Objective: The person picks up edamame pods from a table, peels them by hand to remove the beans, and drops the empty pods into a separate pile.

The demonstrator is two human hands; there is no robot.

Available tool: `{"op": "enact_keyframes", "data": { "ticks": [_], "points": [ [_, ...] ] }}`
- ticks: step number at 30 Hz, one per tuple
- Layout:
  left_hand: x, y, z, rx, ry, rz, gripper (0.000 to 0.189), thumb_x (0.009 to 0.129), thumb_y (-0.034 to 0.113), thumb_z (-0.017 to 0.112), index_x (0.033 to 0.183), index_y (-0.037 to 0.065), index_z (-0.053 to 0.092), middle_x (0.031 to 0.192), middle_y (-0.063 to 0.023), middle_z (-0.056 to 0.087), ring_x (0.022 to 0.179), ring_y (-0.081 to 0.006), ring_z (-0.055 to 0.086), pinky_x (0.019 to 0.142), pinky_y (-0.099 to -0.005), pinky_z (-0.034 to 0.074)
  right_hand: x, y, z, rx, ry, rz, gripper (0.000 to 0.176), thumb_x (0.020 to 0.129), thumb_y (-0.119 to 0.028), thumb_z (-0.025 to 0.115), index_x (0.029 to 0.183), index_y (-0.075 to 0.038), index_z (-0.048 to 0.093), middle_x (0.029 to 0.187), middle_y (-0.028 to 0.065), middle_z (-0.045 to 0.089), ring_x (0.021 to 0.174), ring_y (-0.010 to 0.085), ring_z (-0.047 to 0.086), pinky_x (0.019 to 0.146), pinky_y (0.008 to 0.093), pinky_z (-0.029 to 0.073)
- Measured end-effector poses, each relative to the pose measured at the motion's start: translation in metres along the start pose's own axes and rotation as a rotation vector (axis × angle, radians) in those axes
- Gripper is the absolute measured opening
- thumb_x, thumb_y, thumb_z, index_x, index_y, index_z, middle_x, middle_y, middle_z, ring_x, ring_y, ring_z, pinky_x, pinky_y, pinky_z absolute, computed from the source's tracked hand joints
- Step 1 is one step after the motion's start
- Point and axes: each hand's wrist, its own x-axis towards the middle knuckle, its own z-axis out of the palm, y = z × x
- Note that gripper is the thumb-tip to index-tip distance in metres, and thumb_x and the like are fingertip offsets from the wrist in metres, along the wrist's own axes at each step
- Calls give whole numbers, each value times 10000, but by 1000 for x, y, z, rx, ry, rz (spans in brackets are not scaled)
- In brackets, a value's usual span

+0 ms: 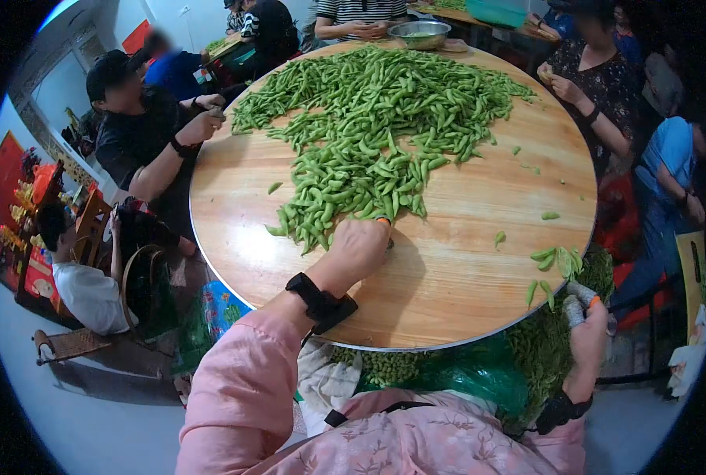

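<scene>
A big heap of green soybean pods [384,103] covers the far and middle part of the round wooden table [464,293]. My left hand [359,247] is curled at the near tip of the heap, touching it. An orange band shows at one finger; the fingertips and anything in them are hidden. Beside the table's right front edge is my right hand [587,328]. Its thumb and a finger have grey wraps and stand slightly apart, with nothing visible between them. Just above these fingertips several loose pods [543,258] and opened, paler pods [567,263] lie on the table.
Below the front edge, pods or beans [388,368] and green plastic [471,372] lie near my lap, with discarded greenery [543,348] on the right. People sit around the table; one at left [143,119] faces the heap. A metal bowl [420,34] stands at the far edge.
</scene>
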Motion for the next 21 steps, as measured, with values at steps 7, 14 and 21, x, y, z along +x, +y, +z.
{"op": "enact_keyframes", "data": {
  "ticks": [7, 14, 21],
  "points": [
    [-32, 13, -8, -100, -123, 46, 112, 617, 90, 561, 704, 28, 526, 651, -158, 554, 613, -316, 561, 503, -377, 430, -15, -44, 54, 240, -285, -28, 213, 728, 32, 514, 936, 36, 559, 853, 95, 594, 750, 146, 553, 701, 253, 436],
    [-97, 7, -31, -634, -83, 76, 360, 619, 138, 627, 962, 58, 550, 812, -165, 536, 748, -317, 530, 610, -367, 432, -26, -59, 83, 347, -452, 5, 205, 715, 46, 527, 916, 57, 562, 846, 110, 605, 784, 140, 563, 714, 249, 441],
    [-100, 38, -31, -348, -15, -345, 275, 641, 244, 659, 758, 14, 562, 637, -161, 550, 614, -312, 558, 545, -345, 440, -28, -60, 88, 390, -498, 54, 196, 710, 33, 556, 905, 48, 570, 843, 106, 605, 759, 132, 560, 692, 236, 441]
  ]
}}
